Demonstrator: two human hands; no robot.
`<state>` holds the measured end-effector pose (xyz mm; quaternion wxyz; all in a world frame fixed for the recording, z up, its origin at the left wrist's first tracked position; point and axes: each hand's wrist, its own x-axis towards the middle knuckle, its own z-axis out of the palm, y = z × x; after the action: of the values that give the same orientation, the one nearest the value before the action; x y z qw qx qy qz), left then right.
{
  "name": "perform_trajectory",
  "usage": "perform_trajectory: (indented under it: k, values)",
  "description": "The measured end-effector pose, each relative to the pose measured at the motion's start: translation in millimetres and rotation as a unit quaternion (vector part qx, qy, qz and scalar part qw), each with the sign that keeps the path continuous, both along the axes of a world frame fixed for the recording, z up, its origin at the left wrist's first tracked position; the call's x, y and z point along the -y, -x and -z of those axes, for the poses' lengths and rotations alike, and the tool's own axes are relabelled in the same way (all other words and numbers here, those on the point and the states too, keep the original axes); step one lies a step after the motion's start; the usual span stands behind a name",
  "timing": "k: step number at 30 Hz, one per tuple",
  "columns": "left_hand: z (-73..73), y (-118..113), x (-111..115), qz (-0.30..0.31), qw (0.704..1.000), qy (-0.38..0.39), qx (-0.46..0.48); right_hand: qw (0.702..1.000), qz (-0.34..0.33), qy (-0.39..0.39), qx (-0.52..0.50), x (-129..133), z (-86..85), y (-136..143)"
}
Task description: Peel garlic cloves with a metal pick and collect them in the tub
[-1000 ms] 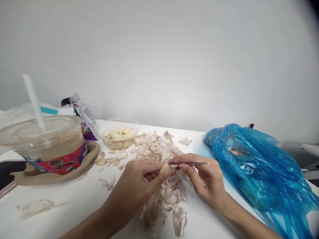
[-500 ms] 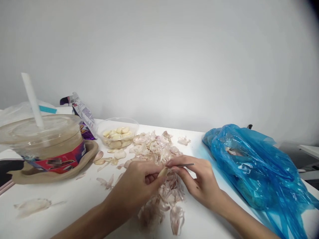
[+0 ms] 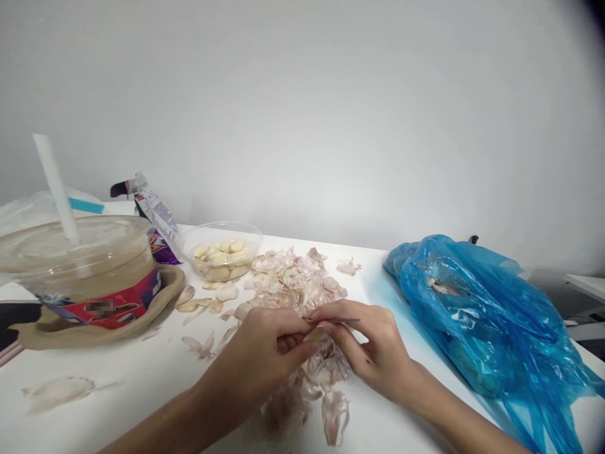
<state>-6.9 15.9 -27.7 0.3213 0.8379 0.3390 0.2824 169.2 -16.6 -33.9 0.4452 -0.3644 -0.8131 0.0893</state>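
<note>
Over a heap of papery garlic skins (image 3: 293,284), my two hands meet fingertip to fingertip. My left hand (image 3: 274,343) is closed, pinching a garlic clove (image 3: 314,335) between thumb and fingers. My right hand (image 3: 368,340) is closed too, holding a thin metal tool (image 3: 347,320) against the clove; its tip is hidden by the fingers, so its kind does not show. Behind my left hand stands a clear plastic bowl (image 3: 258,236) of peeled cloves (image 3: 222,257). A few cloves in their skins (image 3: 186,295) lie in front of the bowl.
A large drink cup (image 3: 99,277) with a straw sits in a cardboard holder (image 3: 172,290) on the left. Behind it is a purple snack packet (image 3: 161,221). On the right lies a blue plastic bag (image 3: 482,315). A wall rises behind the white table (image 3: 155,391).
The right fingers and the metal tool have shifted slightly down and left, and the tool's angle is flatter. The clove is now more covered by the fingers.
</note>
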Motion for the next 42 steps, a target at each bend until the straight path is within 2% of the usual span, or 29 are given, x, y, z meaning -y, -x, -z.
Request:
perform_trajectory:
  k: [14,31,42]
  values:
    - [-3.3,1.5,-0.5,-0.020,1.000,0.016,-0.010,0.998,0.035,-0.042,-0.045,1.1,0.0,0.9]
    - [-2.2,1.6,-0.8,-0.040,0.999,0.028,-0.012,0.998,0.032,-0.014,-0.057,2.3,-2.4,0.3]
    - [-0.1,0.9,0.4,-0.021,0.999,0.032,-0.003,0.999,0.024,-0.020,-0.040,2.5,-2.7,0.7]
